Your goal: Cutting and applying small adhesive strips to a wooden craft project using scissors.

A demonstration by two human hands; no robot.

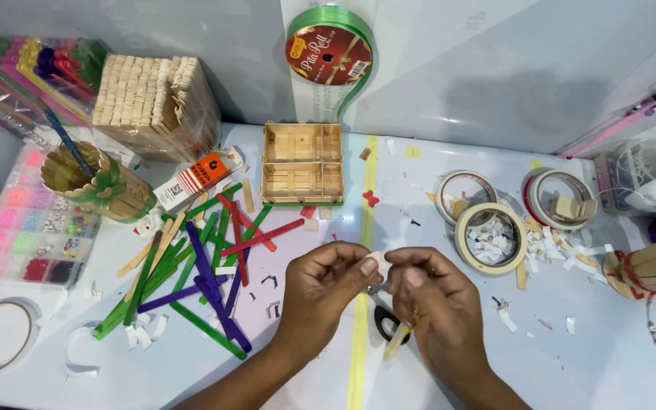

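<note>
Covering the white bench (571, 364): a yellow tape stripe, a scatter of green, red and purple craft sticks (199, 273), tape rolls (490, 237) holding paper scraps, and a square stick tray (302, 163) by the glossy wall. Left hand (326, 288) and right hand (430, 304) meeting at mid-bench, fingertips pinched together on a small white piece (380, 262), hard to identify. Half hidden beneath: black-handled scissors (386, 325). Cut off at left: bead box (28, 220).
</note>
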